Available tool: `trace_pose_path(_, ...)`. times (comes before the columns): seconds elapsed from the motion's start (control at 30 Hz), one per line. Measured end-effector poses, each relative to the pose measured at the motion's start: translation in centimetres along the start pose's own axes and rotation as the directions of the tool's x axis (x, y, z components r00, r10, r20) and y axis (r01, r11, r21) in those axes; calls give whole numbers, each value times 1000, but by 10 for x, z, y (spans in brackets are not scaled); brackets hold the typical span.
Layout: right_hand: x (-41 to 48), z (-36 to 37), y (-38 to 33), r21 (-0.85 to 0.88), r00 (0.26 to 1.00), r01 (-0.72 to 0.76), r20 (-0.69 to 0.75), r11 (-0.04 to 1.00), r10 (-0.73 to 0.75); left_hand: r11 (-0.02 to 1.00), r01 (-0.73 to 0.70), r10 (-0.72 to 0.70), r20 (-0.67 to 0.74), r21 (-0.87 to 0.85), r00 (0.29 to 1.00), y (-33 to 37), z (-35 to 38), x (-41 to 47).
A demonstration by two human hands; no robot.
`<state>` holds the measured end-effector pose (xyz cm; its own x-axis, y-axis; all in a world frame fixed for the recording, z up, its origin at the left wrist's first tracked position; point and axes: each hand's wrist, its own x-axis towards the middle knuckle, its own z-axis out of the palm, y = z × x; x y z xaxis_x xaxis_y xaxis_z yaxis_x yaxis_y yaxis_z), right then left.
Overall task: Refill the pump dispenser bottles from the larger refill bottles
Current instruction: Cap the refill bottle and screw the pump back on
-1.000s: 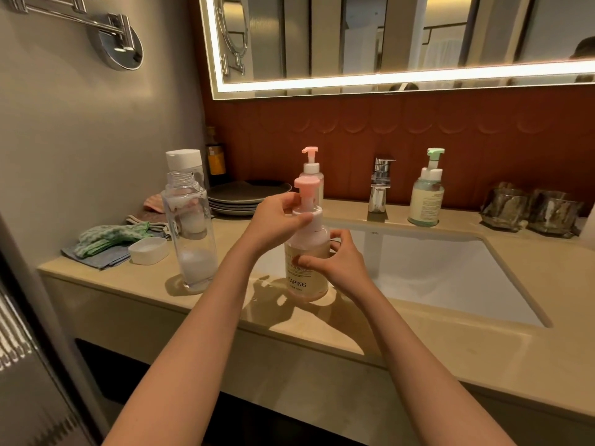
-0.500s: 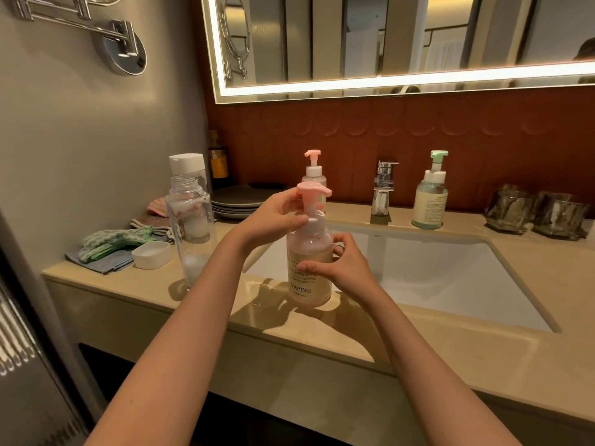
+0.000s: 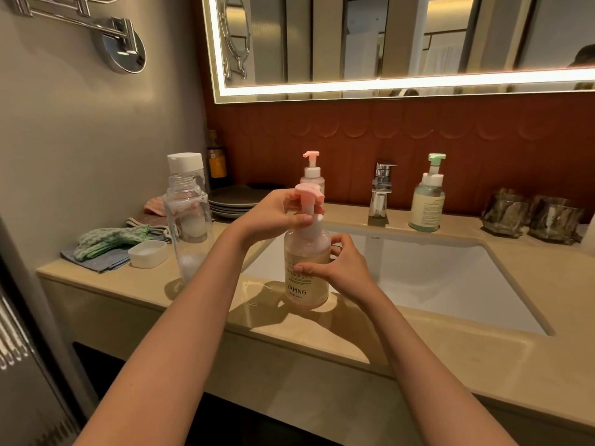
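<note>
A clear pump bottle (image 3: 306, 278) with a pink pump head (image 3: 309, 192) stands on the counter at the sink's left rim. My left hand (image 3: 277, 212) grips the pump head and its white collar. Curled round the bottle's body lies my right hand (image 3: 335, 268). To the left stands an open clear refill bottle (image 3: 188, 230), nearly empty, with a second white-capped bottle (image 3: 185, 162) right behind it. Another pink pump bottle (image 3: 311, 175) and a green pump bottle (image 3: 428, 201) stand at the back beside the faucet (image 3: 381, 188).
A white lid (image 3: 148, 254) lies on the counter (image 3: 418, 358) by folded cloths (image 3: 106, 243). Stacked plates (image 3: 235, 201) sit at the back left. Two glass tumblers (image 3: 531, 217) stand at the back right. The white sink basin (image 3: 418, 272) lies just right of the held bottle.
The pump head has turned in my left hand, its spout now pointing right. Both hands stay on the bottle, which keeps its place on the counter.
</note>
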<state>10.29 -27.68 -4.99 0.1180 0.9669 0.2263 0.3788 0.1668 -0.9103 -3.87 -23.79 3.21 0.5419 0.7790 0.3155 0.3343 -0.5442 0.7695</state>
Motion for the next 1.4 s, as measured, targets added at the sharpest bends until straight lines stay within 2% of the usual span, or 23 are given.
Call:
trace_pose_path(0.1,1,0,-1,-1,1000,0,9,1000,0,1000,2,-2,38,-2,999,3,-2,0)
trace_pose_path(0.23,-4,2,-3,71,1000,-9,28,997,7,997,39,-39,4,-71,999,-1,4,-6)
trace_pose_path(0.33,-9,-2,-3,137,988,-65,149,988,44,984,158,-165,-77,-86,983,-3,9,-15)
trace_pose_path(0.43,-12,-12,2,202,966,-141,241,969,91,936,333,-347,-154,-113,925,-12,17,-39)
trace_pose_path(0.53,-17,-17,4,179,962,-169,243,969,123,893,437,-444,-62,-105,894,-25,34,-65)
trace_pose_path(0.6,-23,-17,3,142,963,-160,242,977,122,895,428,-435,-30,-123,900,-30,49,-71)
trace_pose_path(0.8,-30,-13,-5,87,971,-91,229,992,69,888,374,-415,-115,-267,903,-30,73,-59)
trace_pose_path(1.0,-11,-18,-17,28,981,-83,179,996,77,869,382,-442,-146,-314,885,-30,69,-23)
trace_pose_path(1.13,18,-25,-23,43,988,-95,128,995,89,850,352,-426,-119,-393,897,-26,57,15)
trace_pose_path(1.27,53,-32,-23,59,990,-124,75,990,120,811,366,-463,-117,-456,879,-30,52,59)
trace_pose_path(1.4,92,-37,-14,67,987,-155,41,986,153,722,405,-549,-107,-561,829,-42,55,107)
